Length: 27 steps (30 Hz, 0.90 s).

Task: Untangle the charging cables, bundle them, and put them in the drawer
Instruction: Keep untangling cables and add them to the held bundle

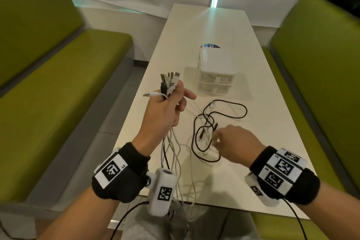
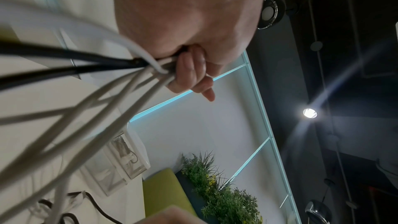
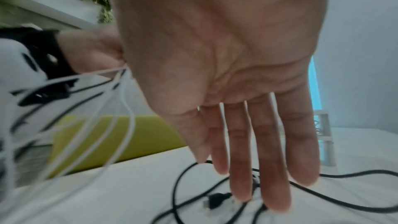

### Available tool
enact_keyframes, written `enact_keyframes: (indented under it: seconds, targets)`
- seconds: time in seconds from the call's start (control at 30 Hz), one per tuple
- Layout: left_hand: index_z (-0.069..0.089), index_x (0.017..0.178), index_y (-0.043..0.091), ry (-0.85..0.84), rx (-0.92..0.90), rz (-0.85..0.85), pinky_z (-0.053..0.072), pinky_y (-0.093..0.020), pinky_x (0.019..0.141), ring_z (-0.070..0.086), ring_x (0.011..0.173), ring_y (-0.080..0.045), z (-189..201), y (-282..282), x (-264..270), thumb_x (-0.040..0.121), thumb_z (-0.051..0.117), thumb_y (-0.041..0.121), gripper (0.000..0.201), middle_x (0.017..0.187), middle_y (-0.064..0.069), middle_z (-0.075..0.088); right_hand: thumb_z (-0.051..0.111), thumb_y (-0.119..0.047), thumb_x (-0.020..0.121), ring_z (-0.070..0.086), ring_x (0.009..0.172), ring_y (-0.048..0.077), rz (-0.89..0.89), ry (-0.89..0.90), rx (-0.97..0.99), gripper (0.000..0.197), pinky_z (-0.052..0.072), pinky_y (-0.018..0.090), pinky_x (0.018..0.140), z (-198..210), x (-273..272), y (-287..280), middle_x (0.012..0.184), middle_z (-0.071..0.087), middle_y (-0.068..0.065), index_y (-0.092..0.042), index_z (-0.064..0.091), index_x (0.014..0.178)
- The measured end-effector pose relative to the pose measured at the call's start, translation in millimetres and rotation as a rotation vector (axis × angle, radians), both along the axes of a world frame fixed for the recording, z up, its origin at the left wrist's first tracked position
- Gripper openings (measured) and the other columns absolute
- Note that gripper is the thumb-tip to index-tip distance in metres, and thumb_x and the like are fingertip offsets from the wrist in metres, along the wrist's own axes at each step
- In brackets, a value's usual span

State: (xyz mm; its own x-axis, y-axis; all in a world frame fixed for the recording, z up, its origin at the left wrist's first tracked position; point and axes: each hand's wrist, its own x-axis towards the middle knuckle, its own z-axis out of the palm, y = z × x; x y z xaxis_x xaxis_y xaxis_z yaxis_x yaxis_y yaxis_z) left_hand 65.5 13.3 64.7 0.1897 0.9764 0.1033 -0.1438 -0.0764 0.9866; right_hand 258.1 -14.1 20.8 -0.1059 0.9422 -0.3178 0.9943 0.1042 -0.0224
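Left hand (image 1: pixel 165 111) and right hand (image 1: pixel 236 145), both bare. Each wrist carries a black fabric band (image 1: pixel 124 173) fitted with white plates printed with black square-code markers (image 1: pixel 280 167); the left plate reads "LS". A white rounded camera housing (image 1: pixel 162 191), also bearing a marker, projects from the left band. A thin black wire (image 1: pixel 296 218) trails from the right band.

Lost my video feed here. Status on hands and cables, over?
Left hand grips a cable bunch, plugs up. Right hand open, reaching over the tangled cables on the table. Drawer unit closed, nothing blocking.
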Motion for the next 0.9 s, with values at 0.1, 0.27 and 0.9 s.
enact_keyframes:
  seconds: [0.1, 0.27, 0.9]
  targets:
    - [0.069, 0.084, 0.002, 0.003, -0.026, -0.016, 0.021, -0.018, 0.038, 0.026, 0.038, -0.004, -1, -1, 0, 0.101, 0.044, 0.037, 0.046, 0.061, -0.002, 0.044, 0.046, -0.021, 0.096, 0.063, 0.087, 0.023, -0.106, -0.043, 0.027, 0.021, 0.05, 0.031, 0.071, -14, 12, 15, 0.099, 0.065, 0.004, -0.017, 0.065, 0.105]
    - [0.068, 0.085, -0.001, 0.024, -0.05, -0.031, 0.02, -0.017, 0.037, 0.026, 0.037, -0.004, -5, 1, 0, 0.1, 0.044, 0.037, 0.048, 0.059, -0.003, 0.045, 0.044, -0.024, 0.098, 0.053, 0.078, 0.023, -0.186, -0.034, 0.048, 0.017, 0.042, 0.03, 0.065, -40, 12, 28, 0.093, 0.06, 0.006, -0.014, 0.055, 0.091]
    - [0.073, 0.085, 0.009, 0.056, -0.053, -0.047, 0.023, -0.017, 0.039, 0.026, 0.037, -0.006, -9, -10, 14, 0.095, 0.045, 0.047, 0.048, 0.069, -0.006, 0.052, 0.039, -0.015, 0.099, 0.057, 0.087, 0.028, -0.487, 0.559, 0.361, 0.008, 0.043, 0.035, 0.073, -48, 9, 33, 0.107, 0.054, 0.004, -0.015, 0.042, 0.107]
